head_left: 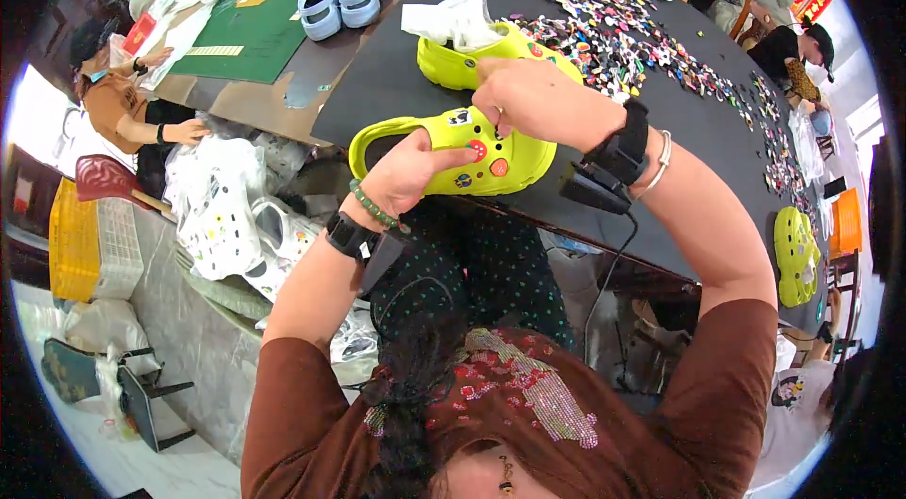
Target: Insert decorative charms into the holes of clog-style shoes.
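Hands gripping lime-green clog [453, 155], left hand [408, 174] underneath, right hand [528, 98] pressing charm, black table [396, 74]

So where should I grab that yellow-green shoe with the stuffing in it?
Probably by the heel end of the stuffed clog, coming from the left. Its open mouth there gives fingers an edge to hook, while the right hand covers its near side.
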